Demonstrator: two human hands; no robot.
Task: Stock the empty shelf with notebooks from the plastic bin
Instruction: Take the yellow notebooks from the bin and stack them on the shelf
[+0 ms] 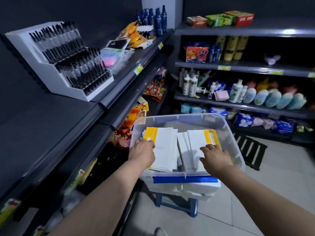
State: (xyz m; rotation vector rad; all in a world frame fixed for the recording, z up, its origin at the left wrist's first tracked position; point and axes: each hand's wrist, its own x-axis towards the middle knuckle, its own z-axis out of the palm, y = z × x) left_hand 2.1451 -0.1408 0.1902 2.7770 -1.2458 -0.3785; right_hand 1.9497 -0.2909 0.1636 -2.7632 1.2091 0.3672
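A clear plastic bin with a blue handle strip stands on a blue stool in front of me. Inside lie two stacks of white notebooks with yellow bands, a left stack and a right stack. My left hand reaches into the bin, its fingers curled over the yellow left edge of the left stack. Over on the right stack, my right hand lies with fingers spread and bent on the top notebook. The bare dark shelf runs along my left, at about chest height.
A white display rack of black pens sits on the left shelf beyond the bare stretch. Snack bags fill the lower left shelves. Shelves of bottles and packs line the far wall on the right. A black crate lies on the tiled floor.
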